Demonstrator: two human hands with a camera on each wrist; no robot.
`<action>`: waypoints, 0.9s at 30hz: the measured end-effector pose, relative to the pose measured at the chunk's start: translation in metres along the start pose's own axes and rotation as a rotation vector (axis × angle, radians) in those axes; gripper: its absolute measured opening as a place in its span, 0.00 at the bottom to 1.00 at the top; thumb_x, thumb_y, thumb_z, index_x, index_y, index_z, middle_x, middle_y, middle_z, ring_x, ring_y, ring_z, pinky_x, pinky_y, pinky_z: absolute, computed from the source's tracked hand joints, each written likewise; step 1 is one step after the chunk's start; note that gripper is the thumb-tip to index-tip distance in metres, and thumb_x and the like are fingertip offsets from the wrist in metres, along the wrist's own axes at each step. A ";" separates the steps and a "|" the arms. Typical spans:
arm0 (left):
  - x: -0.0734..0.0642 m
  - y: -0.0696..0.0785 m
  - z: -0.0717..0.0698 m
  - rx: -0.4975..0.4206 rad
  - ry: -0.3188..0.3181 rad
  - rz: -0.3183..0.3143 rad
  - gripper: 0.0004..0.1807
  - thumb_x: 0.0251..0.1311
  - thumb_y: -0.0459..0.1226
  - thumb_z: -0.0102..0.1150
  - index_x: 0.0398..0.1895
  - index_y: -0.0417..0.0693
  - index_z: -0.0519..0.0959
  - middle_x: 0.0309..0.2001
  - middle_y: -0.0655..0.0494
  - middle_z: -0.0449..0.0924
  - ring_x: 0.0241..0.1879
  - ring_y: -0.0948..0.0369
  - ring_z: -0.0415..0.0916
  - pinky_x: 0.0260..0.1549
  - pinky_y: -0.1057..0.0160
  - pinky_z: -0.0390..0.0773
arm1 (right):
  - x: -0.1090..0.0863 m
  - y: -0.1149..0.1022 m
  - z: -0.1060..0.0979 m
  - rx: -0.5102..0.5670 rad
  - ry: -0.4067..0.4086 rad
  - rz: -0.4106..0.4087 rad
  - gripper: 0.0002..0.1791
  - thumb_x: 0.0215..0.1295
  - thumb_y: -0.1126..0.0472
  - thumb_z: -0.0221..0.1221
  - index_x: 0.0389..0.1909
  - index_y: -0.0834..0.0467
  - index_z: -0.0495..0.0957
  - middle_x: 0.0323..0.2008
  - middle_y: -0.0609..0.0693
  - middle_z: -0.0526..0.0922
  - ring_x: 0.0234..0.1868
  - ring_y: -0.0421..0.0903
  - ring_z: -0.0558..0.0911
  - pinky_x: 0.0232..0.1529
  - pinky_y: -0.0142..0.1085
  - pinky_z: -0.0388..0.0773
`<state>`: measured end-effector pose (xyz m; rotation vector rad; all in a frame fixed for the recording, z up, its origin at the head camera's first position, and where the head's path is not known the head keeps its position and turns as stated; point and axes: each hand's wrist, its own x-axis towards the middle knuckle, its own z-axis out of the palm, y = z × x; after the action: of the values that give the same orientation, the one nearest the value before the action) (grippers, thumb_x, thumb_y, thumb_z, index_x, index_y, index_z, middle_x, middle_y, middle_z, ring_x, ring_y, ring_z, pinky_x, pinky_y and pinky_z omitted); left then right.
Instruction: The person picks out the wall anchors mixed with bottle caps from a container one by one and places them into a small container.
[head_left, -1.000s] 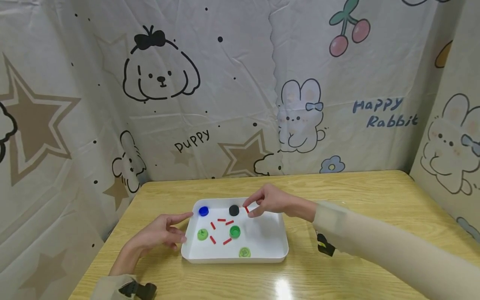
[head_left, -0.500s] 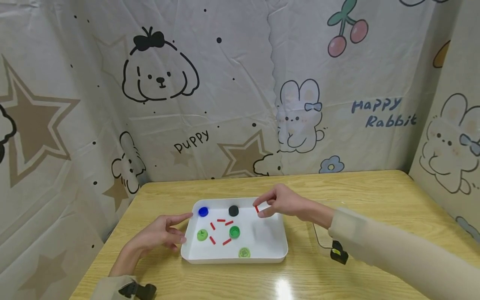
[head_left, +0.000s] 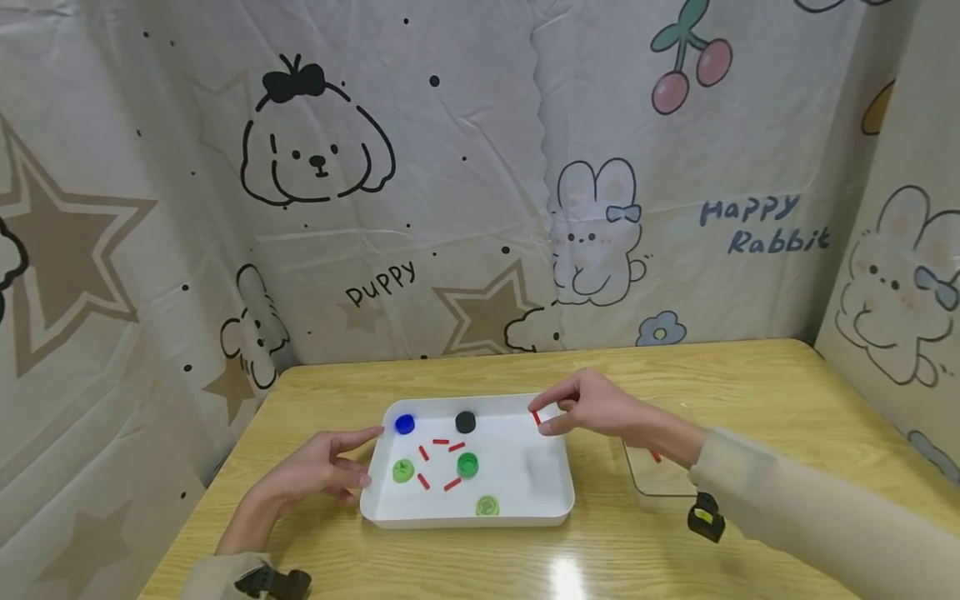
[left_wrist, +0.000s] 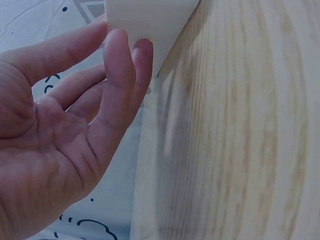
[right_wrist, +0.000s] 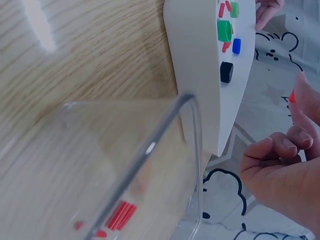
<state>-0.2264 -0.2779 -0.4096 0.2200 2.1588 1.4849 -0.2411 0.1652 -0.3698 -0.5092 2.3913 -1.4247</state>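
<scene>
Head view: one red stick (head_left: 536, 417) pinched above the far right corner of a white tray (head_left: 525, 492)

Far left: left hand (head_left: 322, 462) at the tray's left wall, fingers extended and relaxed, gripping nothing. Left wrist view has fingertips against the wall's outside; looks like light steadying.

Inside the tray, moving right: pale green cap (head_left: 402, 471), with a blue cap (head_left: 405, 424) beyond it in the far left corner. Then five loose red sticks (head_left: 441, 442), scattered flat among the caps. Black cap (head_left: 465, 422) near the far wall; darker green cap (head_left: 467, 465) nearer; second pale green cap (head_left: 487, 506) by the near wall.

Right hand (head_left: 585, 406) next: thumb and forefinger pinch the single stick, which sits tilted between the tips. Apparently clear of the tray floor; exact height unreadable.

Far right: clear box (head_left: 667, 497) on the wooden table (head_left: 450, 567), just beside the tray, not touching, partly hidden by the right forearm. Right wrist view shows a parallel bunch of boxed sticks (right_wrist: 121, 216), plus blurred red bits apart from it.

Step in hand, as judged: carrying; grasp made, release not yet. Destination not readable from this pose. Next move calls for a steady pinch, fingers parting only low over a surface. Any crossing to the box means clearing both rims; a slip there could drop the stick on the table.
</scene>
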 end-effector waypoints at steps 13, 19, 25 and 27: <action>-0.001 -0.001 0.000 0.000 -0.003 0.006 0.47 0.60 0.30 0.72 0.82 0.38 0.60 0.30 0.49 0.85 0.26 0.57 0.79 0.33 0.58 0.87 | -0.030 0.005 -0.020 0.004 0.035 0.002 0.20 0.62 0.63 0.75 0.55 0.60 0.88 0.19 0.44 0.52 0.23 0.44 0.54 0.28 0.35 0.60; 0.000 -0.002 0.000 0.009 -0.007 0.010 0.47 0.60 0.31 0.72 0.82 0.38 0.60 0.31 0.48 0.86 0.26 0.57 0.80 0.33 0.59 0.87 | -0.044 0.009 -0.027 0.014 0.055 0.004 0.20 0.62 0.64 0.74 0.56 0.62 0.88 0.20 0.45 0.54 0.25 0.44 0.57 0.29 0.35 0.61; 0.000 -0.001 0.000 0.016 -0.010 0.019 0.47 0.61 0.31 0.72 0.82 0.37 0.60 0.37 0.47 0.87 0.28 0.58 0.80 0.33 0.59 0.87 | -0.055 0.015 -0.037 -0.001 0.086 0.005 0.23 0.62 0.63 0.75 0.58 0.64 0.86 0.20 0.45 0.53 0.24 0.44 0.57 0.32 0.36 0.63; 0.000 -0.002 -0.001 0.012 -0.009 0.018 0.47 0.61 0.31 0.72 0.82 0.38 0.60 0.40 0.45 0.87 0.29 0.57 0.80 0.33 0.58 0.87 | -0.058 0.018 -0.039 0.000 0.092 0.011 0.24 0.62 0.63 0.75 0.59 0.64 0.86 0.20 0.44 0.53 0.24 0.44 0.57 0.31 0.35 0.63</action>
<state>-0.2264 -0.2794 -0.4113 0.2513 2.1644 1.4782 -0.2096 0.2296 -0.3627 -0.4383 2.4608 -1.4739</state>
